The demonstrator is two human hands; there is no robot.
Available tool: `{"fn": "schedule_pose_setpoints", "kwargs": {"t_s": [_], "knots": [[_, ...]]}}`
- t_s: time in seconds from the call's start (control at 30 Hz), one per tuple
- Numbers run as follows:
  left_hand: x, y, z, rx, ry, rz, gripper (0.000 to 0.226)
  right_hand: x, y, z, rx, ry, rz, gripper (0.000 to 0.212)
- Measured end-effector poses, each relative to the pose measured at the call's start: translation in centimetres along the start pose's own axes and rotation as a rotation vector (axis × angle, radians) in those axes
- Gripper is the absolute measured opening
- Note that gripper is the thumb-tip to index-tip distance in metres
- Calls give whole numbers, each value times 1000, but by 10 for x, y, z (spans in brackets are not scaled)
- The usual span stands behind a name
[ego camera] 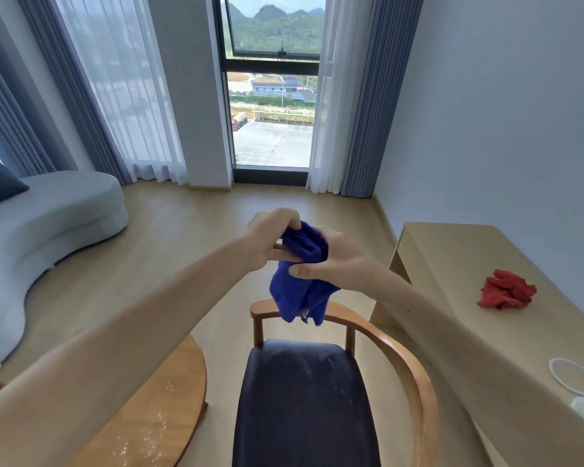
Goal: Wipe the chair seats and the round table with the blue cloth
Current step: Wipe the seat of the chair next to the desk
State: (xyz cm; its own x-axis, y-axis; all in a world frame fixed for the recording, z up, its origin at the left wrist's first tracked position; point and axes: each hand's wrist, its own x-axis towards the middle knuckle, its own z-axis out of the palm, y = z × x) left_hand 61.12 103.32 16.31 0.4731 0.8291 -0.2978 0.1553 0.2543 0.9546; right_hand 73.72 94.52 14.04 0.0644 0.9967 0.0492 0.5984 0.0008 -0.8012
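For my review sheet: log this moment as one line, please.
stage: cloth handling | left hand and right hand: both grip blue cloth above chair seat | no wiping contact | round table: specks visible

Both hands, left [272, 239] and right [334, 259], gripping bunched blue cloth [299, 284] above dark chair seat [304, 399]; round table [159, 409] beside; red cloth [506, 293] on desk [452, 257].

Pale wood floor [189, 237]: bears grey curved sofa [54, 214], wooden armchair [402, 358] with dark seat [304, 399], round wooden table [155, 416], light wood desk [452, 264] along the wall. Desk top: crumpled red cloth [506, 293]; white ring-shaped item [573, 375] near front edge. Round table top: scattered pale specks [149, 429]
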Motion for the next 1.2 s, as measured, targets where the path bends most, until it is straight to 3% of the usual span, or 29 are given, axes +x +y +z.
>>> {"fn": "schedule_pose_setpoints", "kwargs": {"t_s": [0.1,0.2,0.27,0.4,0.6,0.7,0.83,1.03,1.1,1.2], "knots": [[-2,3,-10,38,-116,22,27,-1,8,-9,61,81,22,46],[-5,1,-23,531,-228,147,46,-2,14,-18,151,82,14,43],[-7,-7,-23,664,-295,212,53,-2,15,-20,170,79,-12,42],[-7,-16,-19,539,-246,294,42,-7,17,-17,215,130,-9,45],[-2,-23,-26,270,-411,315,32,-32,39,-7,532,56,-33,53],[3,-31,-26,95,-464,296,31,-40,53,9,683,-6,27,68],[17,-47,-27,45,-425,271,33,-42,61,29,494,35,51,74],[46,-97,-3,55,-293,170,36,-38,94,59,193,275,165,51],[60,-121,1,176,-312,104,38,-41,120,63,133,256,217,48],[85,-171,-9,542,-384,3,49,-48,166,73,-108,102,286,50]]}}
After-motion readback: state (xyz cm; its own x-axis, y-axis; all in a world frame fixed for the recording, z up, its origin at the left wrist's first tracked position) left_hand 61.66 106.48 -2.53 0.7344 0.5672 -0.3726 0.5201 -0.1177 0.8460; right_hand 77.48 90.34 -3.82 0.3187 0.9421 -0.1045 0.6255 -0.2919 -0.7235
